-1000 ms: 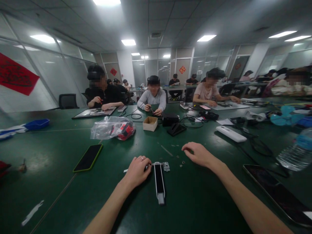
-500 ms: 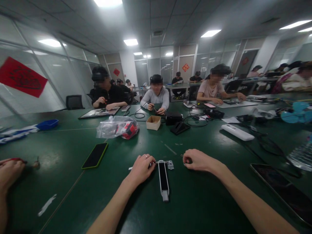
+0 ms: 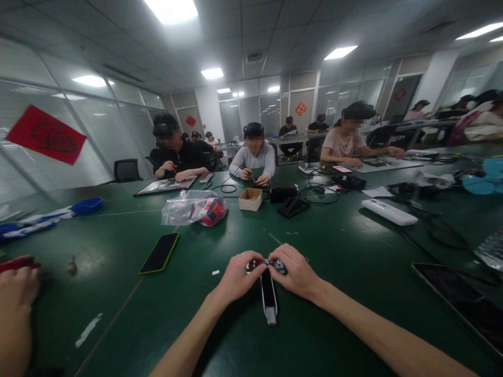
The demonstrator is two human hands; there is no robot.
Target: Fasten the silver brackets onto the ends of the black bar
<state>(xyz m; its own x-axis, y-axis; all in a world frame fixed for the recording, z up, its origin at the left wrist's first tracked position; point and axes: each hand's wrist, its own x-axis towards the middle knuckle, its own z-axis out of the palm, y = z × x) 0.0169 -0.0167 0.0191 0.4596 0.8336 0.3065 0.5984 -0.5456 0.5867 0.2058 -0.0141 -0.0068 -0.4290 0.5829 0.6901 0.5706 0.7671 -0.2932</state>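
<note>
- Hands at the middle of a dark green table (image 3: 334,335), seen from the wearer's own view, meet over a slim strip (image 3: 269,293) with a black middle and pale rim.
- The left hand (image 3: 240,275) has thumb and fingers bent inward, grasping a metal fitting (image 3: 280,266) at the strip's far end.
- The right hand (image 3: 296,272) comes in from the other side, its fingertips pinched on the same fitting; any smaller piece between the fingers is hidden.
- The strip lies flat on the table, between the forearms, with its grey block end (image 3: 271,315) nearest the wearer.
- Progress, as a judgement: strip and fitting are already together at the far end, and handwork there looks unfinished, since both hands are busy at that spot. Whether the fitting is fastened or loose cannot be told.
- To the left are a white scrap (image 3: 215,272) and a phone in a green case (image 3: 160,254); beyond the hands, a small open box (image 3: 250,200) and a clear plastic bag (image 3: 176,207).
- At the left edge, a co-worker's hand (image 3: 18,293) is by a red object (image 3: 18,263).
</note>
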